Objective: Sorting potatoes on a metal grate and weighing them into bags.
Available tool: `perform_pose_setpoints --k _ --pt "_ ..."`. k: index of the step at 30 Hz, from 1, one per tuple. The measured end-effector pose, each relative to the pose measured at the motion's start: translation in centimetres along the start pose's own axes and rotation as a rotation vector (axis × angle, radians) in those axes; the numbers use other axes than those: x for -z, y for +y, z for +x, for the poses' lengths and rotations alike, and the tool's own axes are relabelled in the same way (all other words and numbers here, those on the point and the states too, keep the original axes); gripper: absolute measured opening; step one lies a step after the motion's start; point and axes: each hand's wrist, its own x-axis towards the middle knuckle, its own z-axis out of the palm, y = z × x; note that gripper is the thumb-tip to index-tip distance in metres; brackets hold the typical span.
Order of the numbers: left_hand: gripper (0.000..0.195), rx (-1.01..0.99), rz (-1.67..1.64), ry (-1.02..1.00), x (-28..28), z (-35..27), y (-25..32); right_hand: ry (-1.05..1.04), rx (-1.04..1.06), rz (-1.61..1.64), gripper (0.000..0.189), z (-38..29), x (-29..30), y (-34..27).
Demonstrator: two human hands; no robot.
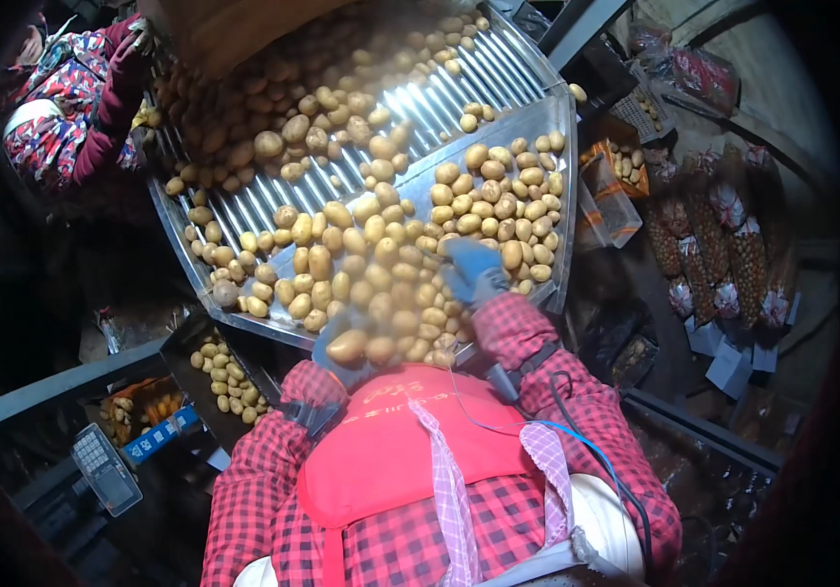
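Note:
Many potatoes [391, 257] lie on a metal sorting table [420, 172] with a roller section at its far side. My left hand [343, 352], in a blue-grey glove, is at the near edge, beside a large potato [347, 345] that partly hides it; its grip cannot be made out. My right hand [473, 270], in a blue glove, reaches over the potatoes right of the middle. It is blurred, and its fingers point left; whether it holds a potato cannot be told. Potatoes between the hands are blurred too.
A co-worker [68, 110] stands at the upper left. At the lower left are a bin of potatoes [226, 378] and a digital scale [107, 469]. Filled net bags [713, 242] and an orange-edged container [614, 172] stand to the right. A thin cable [581, 433] crosses my right sleeve.

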Motion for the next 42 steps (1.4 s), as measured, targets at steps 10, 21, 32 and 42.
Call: perform_pose_setpoints --k 10,21,32,42 --pt "0.051 -0.222 0.130 -0.009 -2.3 -4.5 5.8 0.325 -0.080 -0.128 0.032 6.1 2.6 7.1" --pt "0.054 -0.024 -0.375 -0.125 0.2 -3.2 2.4 0.154 -0.240 0.159 0.046 4.2 -3.0 3.9" --pt "0.053 -0.421 -0.294 -0.154 0.3 -4.2 3.0 0.008 0.361 0.044 0.040 6.8 -5.7 -3.5" --pt "0.063 0.112 -0.948 0.005 2.1 -2.6 3.3 0.030 -0.138 0.173 0.061 6.4 -5.8 -3.2"
